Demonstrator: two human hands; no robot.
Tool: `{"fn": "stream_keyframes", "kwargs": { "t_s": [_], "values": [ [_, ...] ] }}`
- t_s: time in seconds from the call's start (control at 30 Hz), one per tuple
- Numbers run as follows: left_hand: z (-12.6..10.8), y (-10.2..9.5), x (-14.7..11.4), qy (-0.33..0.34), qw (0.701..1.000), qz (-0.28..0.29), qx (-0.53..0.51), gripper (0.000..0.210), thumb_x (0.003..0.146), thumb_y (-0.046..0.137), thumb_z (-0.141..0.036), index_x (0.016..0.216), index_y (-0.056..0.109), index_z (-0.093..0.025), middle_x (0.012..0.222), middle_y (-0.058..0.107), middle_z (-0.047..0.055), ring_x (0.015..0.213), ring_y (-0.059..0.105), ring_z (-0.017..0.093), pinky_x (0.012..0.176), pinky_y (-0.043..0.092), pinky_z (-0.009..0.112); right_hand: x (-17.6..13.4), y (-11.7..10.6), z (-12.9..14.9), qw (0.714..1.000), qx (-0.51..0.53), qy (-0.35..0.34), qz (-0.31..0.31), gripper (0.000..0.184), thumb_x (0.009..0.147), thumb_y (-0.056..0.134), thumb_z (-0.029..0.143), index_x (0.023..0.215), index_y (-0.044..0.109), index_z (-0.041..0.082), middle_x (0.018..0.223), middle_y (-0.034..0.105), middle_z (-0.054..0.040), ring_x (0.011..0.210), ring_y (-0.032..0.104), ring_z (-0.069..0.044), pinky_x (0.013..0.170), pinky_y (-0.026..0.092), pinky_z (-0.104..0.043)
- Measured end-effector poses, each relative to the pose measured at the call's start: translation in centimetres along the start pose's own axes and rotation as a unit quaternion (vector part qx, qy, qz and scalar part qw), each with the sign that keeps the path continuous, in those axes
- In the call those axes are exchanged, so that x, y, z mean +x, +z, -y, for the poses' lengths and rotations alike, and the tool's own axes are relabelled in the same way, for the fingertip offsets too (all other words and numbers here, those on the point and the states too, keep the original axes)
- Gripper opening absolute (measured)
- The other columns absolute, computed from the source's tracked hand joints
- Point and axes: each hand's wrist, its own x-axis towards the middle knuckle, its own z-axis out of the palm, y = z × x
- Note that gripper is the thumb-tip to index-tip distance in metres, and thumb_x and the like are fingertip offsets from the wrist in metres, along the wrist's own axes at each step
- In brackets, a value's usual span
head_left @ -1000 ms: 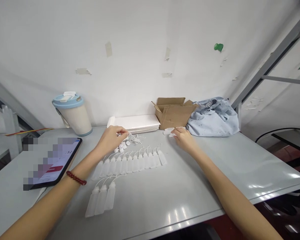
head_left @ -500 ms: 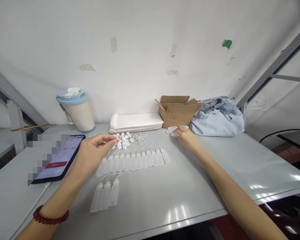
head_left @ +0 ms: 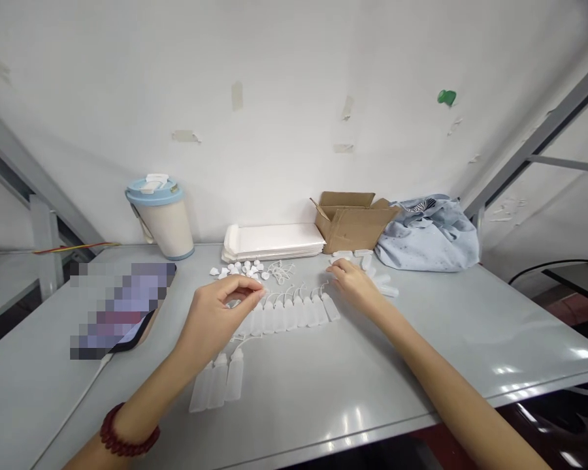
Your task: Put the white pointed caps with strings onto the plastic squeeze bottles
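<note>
In the head view, the left hand [head_left: 220, 313] has come away from the left side of the pile of white caps [head_left: 247, 266] and is now over the left part of the bottle row [head_left: 298, 314]. Its thumb and forefinger meet at the tips; I cannot tell whether anything small is pinched there.

The right hand [head_left: 355, 284] has shifted slightly nearer, off the loose bottles [head_left: 387, 291] in front of the cardboard box [head_left: 355, 228]. More of those bottles now show, spread about it. Its fingers are bent, and what they hold, if anything, cannot be made out.

The bottle row lies on the counter [head_left: 298, 398] with thin curved stems at its necks; the left hand hides its left end. Three bottles [head_left: 218, 385] lie closer to the person. The change seems to bring the handling from the caps toward the bottles.
</note>
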Motion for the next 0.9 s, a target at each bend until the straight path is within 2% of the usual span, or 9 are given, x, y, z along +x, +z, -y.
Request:
{"fn": "stream_keyframes", "kwargs": {
  "t_s": [0.1, 0.27, 0.33, 0.47, 0.57, 0.67, 0.8, 0.87, 0.9],
  "values": [
    [-0.2, 0.0, -0.1, 0.015, 1.000, -0.004, -0.002, 0.010, 0.076, 0.065, -0.032, 0.076, 0.069, -0.022, 0.081, 0.070, 0.001, 0.079, 0.064, 0.018, 0.073, 0.053, 0.028, -0.1, -0.4, -0.6, 0.999, 0.006, 0.032, 0.015, 0.028, 0.083, 0.055, 0.009, 0.110, 0.061, 0.012, 0.109, 0.061, -0.0157, 0.099, 0.059, -0.026, 0.082, 0.047, -0.034],
    [-0.2, 0.1, -0.1, 0.034, 0.999, -0.005, 0.005, 0.009, 0.077, 0.063, -0.028, 0.076, 0.068, -0.021, 0.081, 0.070, 0.001, 0.078, 0.065, 0.019, 0.071, 0.054, 0.030, -0.7, -1.7, -2.1, 0.995, 0.016, 0.094, 0.039, 0.038, 0.080, 0.063, 0.023, 0.116, 0.057, 0.011, 0.104, 0.063, -0.0159, 0.095, 0.061, -0.028, 0.078, 0.047, -0.035],
    [-0.2, 0.2, -0.1, 0.045, 0.999, -0.003, 0.008, 0.009, 0.078, 0.062, -0.027, 0.076, 0.068, -0.021, 0.080, 0.070, 0.001, 0.077, 0.065, 0.018, 0.070, 0.055, 0.029, -0.9, -1.9, -2.1, 0.992, 0.020, 0.113, 0.055, 0.041, 0.078, 0.064, 0.021, 0.117, 0.056, 0.010, 0.100, 0.064, -0.0160, 0.090, 0.062, -0.028, 0.074, 0.047, -0.034],
    [-0.1, 0.5, -0.3, 0.063, 0.998, -0.002, 0.010, 0.007, 0.078, 0.062, -0.024, 0.075, 0.068, -0.021, 0.078, 0.070, 0.000, 0.073, 0.065, 0.016, 0.069, 0.055, 0.028, -1.0, -1.9, -1.2, 0.988, 0.041, 0.125, 0.086, 0.047, 0.075, 0.057, 0.006, 0.121, 0.053, 0.012, 0.102, 0.064, -0.0134, 0.082, 0.064, -0.021, 0.068, 0.046, -0.027],
    [-0.1, 0.6, -0.4, 0.061, 0.998, 0.002, 0.009, 0.007, 0.078, 0.061, -0.024, 0.074, 0.067, -0.021, 0.078, 0.070, -0.001, 0.073, 0.065, 0.016, 0.069, 0.055, 0.027, -1.4, -2.3, -0.2, 0.986, 0.056, 0.121, 0.104, 0.050, 0.077, 0.057, 0.010, 0.126, 0.049, 0.014, 0.108, 0.063, -0.0134, 0.089, 0.064, -0.022, 0.066, 0.046, -0.026],
    [-0.1, 0.6, -0.4, 0.059, 0.998, 0.005, 0.011, 0.008, 0.079, 0.061, -0.024, 0.073, 0.067, -0.021, 0.078, 0.069, -0.001, 0.073, 0.065, 0.016, 0.068, 0.056, 0.027, -2.1, -3.4, 0.5, 0.982, 0.061, 0.124, 0.128, 0.055, 0.076, 0.061, 0.018, 0.129, 0.047, 0.014, 0.104, 0.064, -0.0137, 0.086, 0.064, -0.024, 0.062, 0.046, -0.027],
    [0.1, 0.8, -0.4, 0.057, 0.998, 0.006, 0.017, 0.008, 0.079, 0.060, -0.024, 0.075, 0.067, -0.021, 0.078, 0.069, 0.000, 0.073, 0.064, 0.016, 0.068, 0.056, 0.028, -2.5, -4.7, 0.8, 0.973, 0.063, 0.149, 0.166, 0.051, 0.071, 0.057, 0.009, 0.122, 0.053, 0.013, 0.091, 0.066, -0.0105, 0.079, 0.064, -0.023, 0.058, 0.045, -0.026],
    [0.0, 0.8, -0.4, 0.056, 0.998, 0.011, 0.021, 0.009, 0.078, 0.060, -0.024, 0.074, 0.067, -0.022, 0.077, 0.069, 0.000, 0.073, 0.065, 0.016, 0.068, 0.057, 0.028, -2.4, -4.8, 1.0, 0.975, 0.095, 0.142, 0.142, 0.045, 0.070, 0.055, 0.008, 0.115, 0.057, 0.015, 0.088, 0.066, -0.0085, 0.078, 0.063, -0.022, 0.057, 0.045, -0.026],
    [0.0, 0.8, -0.4, 0.055, 0.998, 0.013, 0.023, 0.009, 0.078, 0.060, -0.024, 0.074, 0.067, -0.022, 0.077, 0.069, 0.000, 0.072, 0.065, 0.016, 0.068, 0.057, 0.029, -2.3, -4.7, 1.3, 0.977, 0.124, 0.130, 0.112, 0.042, 0.070, 0.055, 0.009, 0.112, 0.058, 0.016, 0.087, 0.065, -0.0077, 0.078, 0.063, -0.021, 0.058, 0.046, -0.026]
  ]
}}
